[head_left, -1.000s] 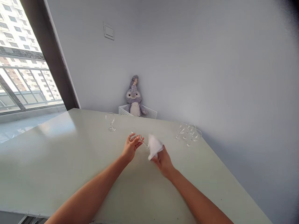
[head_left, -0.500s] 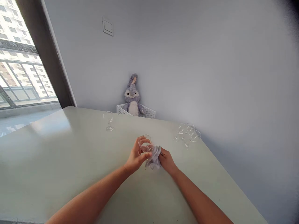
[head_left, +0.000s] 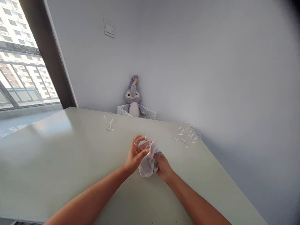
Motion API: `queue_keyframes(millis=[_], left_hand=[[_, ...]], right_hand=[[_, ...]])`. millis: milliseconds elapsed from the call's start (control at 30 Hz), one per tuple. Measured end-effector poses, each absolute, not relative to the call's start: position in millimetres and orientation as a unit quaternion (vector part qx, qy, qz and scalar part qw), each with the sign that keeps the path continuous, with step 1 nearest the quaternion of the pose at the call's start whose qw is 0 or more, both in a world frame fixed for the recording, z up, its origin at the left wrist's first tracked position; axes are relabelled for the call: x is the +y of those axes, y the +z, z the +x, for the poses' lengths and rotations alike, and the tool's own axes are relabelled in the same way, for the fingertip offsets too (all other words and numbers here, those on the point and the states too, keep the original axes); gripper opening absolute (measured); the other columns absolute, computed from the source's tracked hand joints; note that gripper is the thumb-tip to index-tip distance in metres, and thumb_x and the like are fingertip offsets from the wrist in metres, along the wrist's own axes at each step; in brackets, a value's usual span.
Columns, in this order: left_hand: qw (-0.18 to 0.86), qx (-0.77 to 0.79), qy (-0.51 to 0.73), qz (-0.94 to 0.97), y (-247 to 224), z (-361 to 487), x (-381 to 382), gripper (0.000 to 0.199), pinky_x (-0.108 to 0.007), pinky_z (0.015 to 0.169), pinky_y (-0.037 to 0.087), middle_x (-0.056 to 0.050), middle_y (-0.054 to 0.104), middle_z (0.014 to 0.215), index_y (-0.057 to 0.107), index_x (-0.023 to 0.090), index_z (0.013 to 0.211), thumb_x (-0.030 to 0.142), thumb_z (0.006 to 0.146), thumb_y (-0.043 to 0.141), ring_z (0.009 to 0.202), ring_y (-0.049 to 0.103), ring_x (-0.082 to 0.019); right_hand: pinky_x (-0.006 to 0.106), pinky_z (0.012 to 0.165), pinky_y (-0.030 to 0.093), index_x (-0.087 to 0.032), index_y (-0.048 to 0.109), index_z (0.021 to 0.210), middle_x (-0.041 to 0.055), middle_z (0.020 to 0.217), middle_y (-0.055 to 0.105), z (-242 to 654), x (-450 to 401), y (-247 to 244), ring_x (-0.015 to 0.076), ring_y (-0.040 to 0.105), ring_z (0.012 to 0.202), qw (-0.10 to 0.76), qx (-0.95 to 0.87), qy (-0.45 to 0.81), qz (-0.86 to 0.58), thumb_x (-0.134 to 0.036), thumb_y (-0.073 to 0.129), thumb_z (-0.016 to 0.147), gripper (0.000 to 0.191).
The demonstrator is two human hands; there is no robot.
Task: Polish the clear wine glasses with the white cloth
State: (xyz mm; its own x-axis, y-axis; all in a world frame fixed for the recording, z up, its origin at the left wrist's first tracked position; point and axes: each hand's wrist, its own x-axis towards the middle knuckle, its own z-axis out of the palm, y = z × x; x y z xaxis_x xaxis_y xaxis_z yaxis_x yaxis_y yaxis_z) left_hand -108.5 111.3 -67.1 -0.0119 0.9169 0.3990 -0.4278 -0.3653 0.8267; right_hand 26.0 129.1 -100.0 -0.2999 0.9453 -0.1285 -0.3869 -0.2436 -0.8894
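My left hand (head_left: 136,154) is wrapped round the bowl of a clear stemmed glass (head_left: 143,144), which tilts to the left above the table. A pale grey-white cloth (head_left: 147,165) is bunched in my right hand (head_left: 162,164), its fingers closed on the fabric. The cloth presses against the lower part of the glass and hangs down below both hands. The glass's stem and foot are hidden by the cloth and fingers.
A single stemmed glass (head_left: 109,122) stands upright at the table's far left. Several more glasses (head_left: 188,134) stand grouped near the right edge. Behind the pale table (head_left: 93,156), a plush toy (head_left: 133,100) sits in a white perforated basket (head_left: 150,115) by the wall.
The glass and my left hand have shifted slightly left, the glass tilting further. The cloth has spread and hangs lower, and my right hand has moved a little left and down.
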Motion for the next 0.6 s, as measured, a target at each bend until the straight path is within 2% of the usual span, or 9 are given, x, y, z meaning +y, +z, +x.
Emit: queue_keyframes(millis=[167,267,333,433,600], left_hand=[[0.448,0.306,0.621,0.565,-77,-106,111,0.056,-0.037,0.088,0.042,-0.007,0.053,0.113,0.036,0.025,0.119,0.034,0.071,0.063,0.104,0.052,-0.022],[0.388,0.385,0.545,0.635,-83,-104,112,0.034,-0.033,0.083,0.044,-0.006,0.060,0.104,0.047,0.023,0.112,0.033,0.079,0.052,0.096,0.056,-0.019],[0.316,0.407,0.507,0.691,-83,-106,113,0.022,-0.032,0.084,0.042,-0.005,0.062,0.099,0.055,0.021,0.100,0.031,0.083,0.044,0.094,0.056,-0.018],[0.192,0.425,0.495,0.733,-79,-116,119,0.023,-0.030,0.085,0.040,-0.005,0.062,0.096,0.056,0.020,0.094,0.028,0.087,0.036,0.094,0.055,-0.016],[-0.012,0.501,0.462,0.731,-77,-140,134,0.026,-0.027,0.067,0.040,-0.004,0.056,0.066,0.053,0.018,0.074,0.025,0.088,0.032,0.068,0.053,-0.015]], right_hand=[[0.027,0.058,0.043,-0.017,0.064,0.076,0.0027,0.068,0.066,20,121,-97,0.0184,0.059,0.066,0.474,-0.402,0.694,-0.363,-0.032,0.066,0.065,0.019],[0.028,0.059,0.044,-0.016,0.064,0.077,0.0036,0.070,0.066,20,118,-99,0.0191,0.060,0.066,0.460,-0.394,0.715,-0.348,-0.032,0.068,0.064,0.020],[0.028,0.059,0.045,-0.016,0.064,0.075,0.0038,0.069,0.067,20,118,-102,0.0193,0.061,0.066,0.442,-0.394,0.727,-0.347,-0.032,0.069,0.062,0.022],[0.028,0.061,0.046,-0.015,0.064,0.075,0.0043,0.069,0.067,22,122,-107,0.0198,0.062,0.069,0.414,-0.401,0.740,-0.346,-0.033,0.069,0.062,0.023],[0.030,0.071,0.047,-0.018,0.063,0.093,0.0060,0.091,0.067,49,149,-93,0.0204,0.061,0.080,0.476,-0.359,0.740,-0.310,-0.045,0.060,0.069,0.037]])
